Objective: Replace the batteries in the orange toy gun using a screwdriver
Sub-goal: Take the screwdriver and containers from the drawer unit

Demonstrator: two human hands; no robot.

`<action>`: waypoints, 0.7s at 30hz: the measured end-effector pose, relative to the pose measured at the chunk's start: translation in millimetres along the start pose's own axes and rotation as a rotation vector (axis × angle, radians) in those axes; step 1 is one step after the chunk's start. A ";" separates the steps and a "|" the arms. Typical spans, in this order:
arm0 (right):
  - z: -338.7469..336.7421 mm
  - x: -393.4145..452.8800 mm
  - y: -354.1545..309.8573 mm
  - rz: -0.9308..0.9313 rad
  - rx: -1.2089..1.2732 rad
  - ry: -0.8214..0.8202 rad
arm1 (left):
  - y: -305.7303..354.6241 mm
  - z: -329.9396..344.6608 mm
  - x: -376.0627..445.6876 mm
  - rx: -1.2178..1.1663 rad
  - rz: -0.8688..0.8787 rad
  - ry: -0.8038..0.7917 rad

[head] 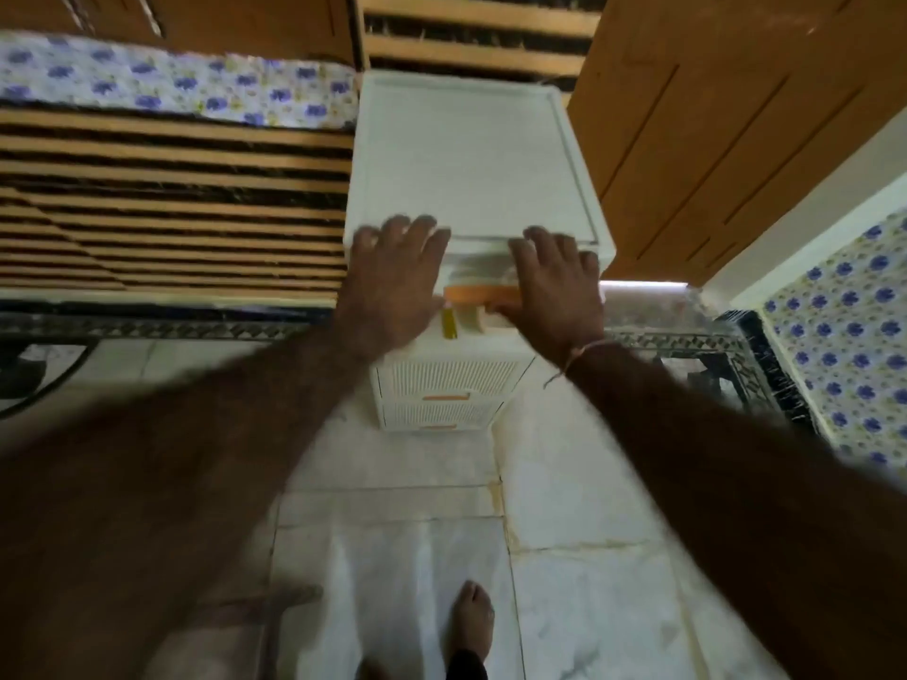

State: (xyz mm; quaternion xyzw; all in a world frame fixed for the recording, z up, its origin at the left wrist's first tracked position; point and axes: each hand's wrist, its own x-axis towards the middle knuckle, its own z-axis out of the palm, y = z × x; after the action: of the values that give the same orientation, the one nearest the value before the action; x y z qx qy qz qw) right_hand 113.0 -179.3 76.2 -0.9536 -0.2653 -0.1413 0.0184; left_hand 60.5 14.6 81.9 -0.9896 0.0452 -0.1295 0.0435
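The floor (392,557) is pale marble tile, with one bare foot (472,618) of the person planted on it near the bottom of the view. A slatted wooden bed frame (172,203) runs along the left, and a flower-printed mattress (172,85) lies at its far edge. A brown wooden door (711,139) stands on the right. Between them sits a white plastic drawer cabinet (471,159), its flat top bare and its lower drawers showing orange handles. The top drawer (483,331) stands slightly out from the cabinet front, and its orange handle (478,293) shows between the two hands. The left hand (392,282) lies palm down with fingers straight and spread over the cabinet's front left corner. The right hand (554,287) lies likewise, fingers extended over the front right edge, a thread tied at the wrist. A small yellowish object (450,326) shows at the drawer's front edge by the left hand; blur prevents identification. The orange toy gun cannot be located in this view.
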 end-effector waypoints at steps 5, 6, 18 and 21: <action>21.9 10.0 5.3 -0.024 -0.007 0.047 | -12.4 25.6 -0.6 -0.039 -0.086 0.067; 27.1 9.2 5.1 -0.031 0.005 0.055 | -12.8 30.6 -1.9 -0.037 -0.098 0.070; 86.6 -55.7 0.3 -0.018 0.347 0.196 | 34.3 98.9 -58.1 -0.294 -0.134 0.317; 127.1 -58.3 7.6 0.397 0.586 -0.179 | 42.0 135.9 -60.1 -0.451 -0.216 -0.008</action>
State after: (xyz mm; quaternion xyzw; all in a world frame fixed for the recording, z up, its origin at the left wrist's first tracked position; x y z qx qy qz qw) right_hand 102.2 -201.0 -61.7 -0.9493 -0.1049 0.0312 0.2945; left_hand 34.8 -11.0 -68.2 -0.9739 -0.0332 -0.1159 -0.1923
